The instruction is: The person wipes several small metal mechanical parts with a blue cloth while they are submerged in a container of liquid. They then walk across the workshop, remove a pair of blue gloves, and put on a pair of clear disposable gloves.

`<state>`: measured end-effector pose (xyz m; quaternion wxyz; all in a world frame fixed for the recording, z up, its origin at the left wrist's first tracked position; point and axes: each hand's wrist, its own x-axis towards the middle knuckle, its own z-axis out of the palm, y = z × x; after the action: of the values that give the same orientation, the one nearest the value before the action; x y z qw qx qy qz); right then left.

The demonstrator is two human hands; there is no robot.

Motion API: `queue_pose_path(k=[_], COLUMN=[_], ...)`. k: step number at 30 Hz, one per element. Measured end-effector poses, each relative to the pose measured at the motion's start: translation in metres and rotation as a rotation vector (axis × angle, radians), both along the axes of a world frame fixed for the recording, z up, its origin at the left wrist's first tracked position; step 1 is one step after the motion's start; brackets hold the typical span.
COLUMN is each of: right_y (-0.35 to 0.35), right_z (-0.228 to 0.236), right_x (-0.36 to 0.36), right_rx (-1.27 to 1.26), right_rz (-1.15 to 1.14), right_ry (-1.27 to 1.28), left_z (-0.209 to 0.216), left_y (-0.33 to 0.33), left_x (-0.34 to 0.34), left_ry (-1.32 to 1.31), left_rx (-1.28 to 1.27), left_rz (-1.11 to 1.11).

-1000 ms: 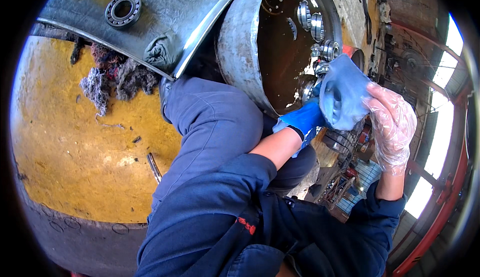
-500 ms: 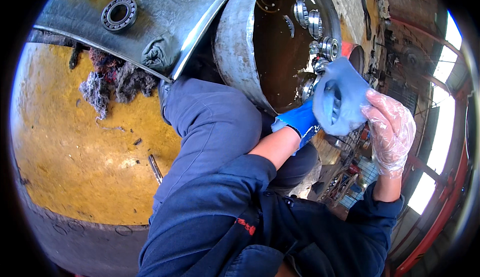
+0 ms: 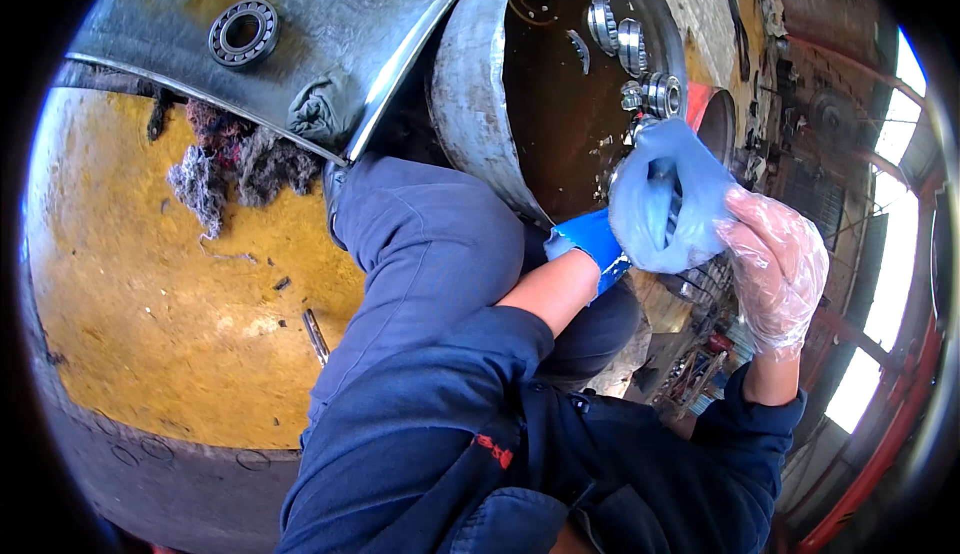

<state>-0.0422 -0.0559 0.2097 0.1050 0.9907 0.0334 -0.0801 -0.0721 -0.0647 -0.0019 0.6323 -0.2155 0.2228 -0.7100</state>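
Note:
A light-blue glove point(image 3: 640, 216) hangs in front of me beside the rim of the metal tub, its wide cuff opening turned toward me. My right hand point(image 3: 778, 266), in a clear plastic glove, pinches the cuff's right edge. My left hand point(image 3: 592, 244) wears a darker blue rubber glove with a ragged cuff. It reaches behind the light-blue glove, which hides its fingers. In the round metal tub point(image 3: 470, 94), several steel bearings point(image 3: 631, 48) stand in brown liquid along the far right side.
Left of the tub, a roller bearing point(image 3: 243, 34) and a crumpled grey-green cloth point(image 3: 322, 109) lie on a metal sheet point(image 3: 330, 14). Frayed rags point(image 3: 260, 164) and a short metal rod point(image 3: 316, 336) rest on the yellow surface point(image 3: 150, 274). A red container point(image 3: 700, 106) stands beyond the tub.
The light-blue glove has shifted slightly left and down, and its opening gapes more toward me. My right hand has moved a little left with it.

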Motion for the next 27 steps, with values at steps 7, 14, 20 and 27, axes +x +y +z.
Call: queue_pose_path(k=[7, 14, 20, 27], right_y=[0.016, 0.066, 0.074, 0.078], right_z=[0.046, 0.024, -0.022, -0.071], right_x=[-0.09, -0.206, -0.253, -0.246], right_rx=[-0.21, 0.007, 0.36, 2.051], right_rz=[-0.238, -0.695, -0.897, -1.107], right_ry=[-0.101, -0.21, -0.376, -1.017], left_z=[0.0, 0.01, 0.053, 0.069], left_y=[-0.006, 0.028, 0.058, 0.054], left_x=[-0.01, 0.005, 0.01, 0.023], left_ry=[-0.325, -0.985, -1.211, -1.364], left_rx=[0.146, 0.419, 0.309, 0.244], left_rz=[0.0, 0.182, 0.334, 0.398])
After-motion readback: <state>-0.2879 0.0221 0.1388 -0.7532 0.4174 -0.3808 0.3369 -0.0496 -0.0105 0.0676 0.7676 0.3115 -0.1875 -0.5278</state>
